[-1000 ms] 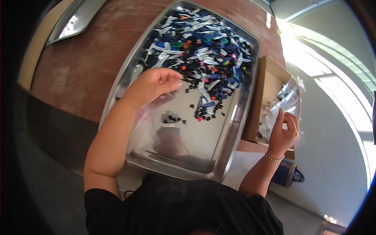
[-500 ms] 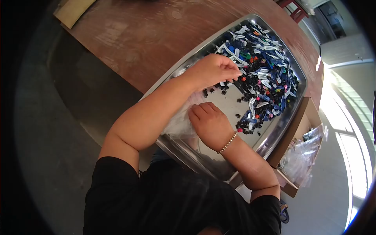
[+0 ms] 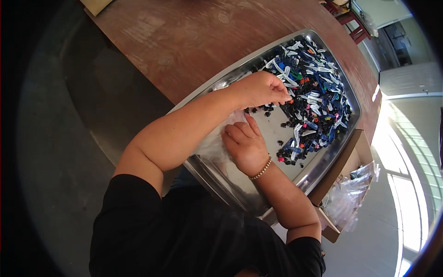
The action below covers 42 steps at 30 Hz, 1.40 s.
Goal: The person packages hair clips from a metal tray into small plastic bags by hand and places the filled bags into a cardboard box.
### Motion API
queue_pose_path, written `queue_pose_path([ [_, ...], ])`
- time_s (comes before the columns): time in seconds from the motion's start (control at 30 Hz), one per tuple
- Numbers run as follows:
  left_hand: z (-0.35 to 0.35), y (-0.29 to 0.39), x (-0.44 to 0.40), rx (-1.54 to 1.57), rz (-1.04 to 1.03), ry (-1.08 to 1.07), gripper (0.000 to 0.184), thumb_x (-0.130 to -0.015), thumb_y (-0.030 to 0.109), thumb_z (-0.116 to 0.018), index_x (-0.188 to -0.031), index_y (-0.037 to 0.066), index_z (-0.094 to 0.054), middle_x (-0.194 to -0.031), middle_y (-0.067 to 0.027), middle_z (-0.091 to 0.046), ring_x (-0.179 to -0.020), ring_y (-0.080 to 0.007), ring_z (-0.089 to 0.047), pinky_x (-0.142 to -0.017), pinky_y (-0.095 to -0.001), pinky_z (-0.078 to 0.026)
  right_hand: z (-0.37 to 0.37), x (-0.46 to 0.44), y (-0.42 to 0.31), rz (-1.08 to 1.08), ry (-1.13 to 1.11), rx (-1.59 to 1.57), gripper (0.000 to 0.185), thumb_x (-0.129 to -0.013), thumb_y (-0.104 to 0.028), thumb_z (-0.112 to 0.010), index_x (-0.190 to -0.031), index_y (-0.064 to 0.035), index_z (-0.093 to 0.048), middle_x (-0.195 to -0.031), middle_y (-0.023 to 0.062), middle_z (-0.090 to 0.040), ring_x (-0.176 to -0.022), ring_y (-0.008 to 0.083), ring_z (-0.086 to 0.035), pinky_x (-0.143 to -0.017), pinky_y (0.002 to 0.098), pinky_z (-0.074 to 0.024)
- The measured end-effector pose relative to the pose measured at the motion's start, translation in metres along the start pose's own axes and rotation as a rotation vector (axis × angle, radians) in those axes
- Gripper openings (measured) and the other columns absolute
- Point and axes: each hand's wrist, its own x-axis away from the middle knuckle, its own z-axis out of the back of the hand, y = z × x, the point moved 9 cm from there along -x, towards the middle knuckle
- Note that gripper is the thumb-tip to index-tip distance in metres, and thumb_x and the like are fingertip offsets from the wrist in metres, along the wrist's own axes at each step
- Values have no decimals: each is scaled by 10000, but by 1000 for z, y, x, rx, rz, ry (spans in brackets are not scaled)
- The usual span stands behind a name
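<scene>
My left hand (image 3: pixel 267 90) reaches across the metal tray (image 3: pixel 207 83), over the near edge of a heap of small hair clips (image 3: pixel 314 97). Its thumb and fingertips are pinched together; anything between them is too small to make out. My right hand (image 3: pixel 247 145), with a beaded bracelet at the wrist, lies lower in the tray. Its fingers are curled onto clear plastic bags (image 3: pixel 212 145), which are partly covered by my left forearm. The heap mixes black, dark blue and white snap clips with tiny black claw clips and some orange, pink and green pieces.
The tray rests on a worn reddish wooden table (image 3: pixel 170 41). Against its right side is a cardboard box (image 3: pixel 339 166) holding more clear plastic bags (image 3: pixel 348 196). A piece of cardboard (image 3: pixel 95 5) lies at the table's far left corner. A red stool (image 3: pixel 355 30) stands beyond.
The view has shifted slightly, so the tray appears lower. My left hand stays pinched near the clips, its fingertips slightly closer to the heap. My right hand remains on the bags, one finger more raised.
</scene>
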Motion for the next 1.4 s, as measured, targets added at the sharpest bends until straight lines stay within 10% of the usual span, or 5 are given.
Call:
queue_pose_path([
  [0.2, -1, 2, 4, -6, 6, 27, 261, -835, 305, -761, -864, 49, -717, -779, -19, -687, -693, -72, -584, -626, -238, -458, 10, -3, 11, -66, 45, -124, 112, -695, -81, -651, -806, -77, -636, -904, 38, -619, -925, 234, -583, -1023, 460, -422],
  [0.4, -1, -1, 3, -69, 41, -32, 304, -882, 315, -713, -1012, 43, -680, -886, -17, -679, -811, -65, -614, -605, -217, -459, 18, 11, 18, -125, -184, -211, 188, -689, -50, -662, -873, -89, -674, -984, 47, -646, -962, 246, -597, -1007, 494, -418],
  [0.67, -25, -9, 16, 275, 335, -203, 520, -838, 509, -724, -914, -5, -706, -833, -98, -707, -731, -165, -660, -640, -278, -505, 120, 24, 66, -208, 350, 76, 275, -647, 78, -679, -853, -96, -731, -915, 34, -679, -873, 230, -627, -981, 492, -435],
  [0.9, -22, -1, 16, 157, 201, -295, 169, -864, 109, -704, -956, -31, -719, -886, -119, -729, -797, -173, -701, -761, -273, -544, 125, 34, 91, -382, 386, 108, 341, -700, 134, -609, -960, -59, -716, -988, 79, -681, -921, 277, -631, -961, 488, -446],
  [1.4, -13, 10, 11, -323, 24, -97, 167, -771, 184, -781, -844, 35, -762, -684, -42, -695, -614, -69, -575, -597, -260, -463, 112, 64, 128, -803, 492, -332, 361, -872, -16, -680, -1224, 3, -605, -1037, 65, -686, -929, 102, -631, -838, 238, -493],
])
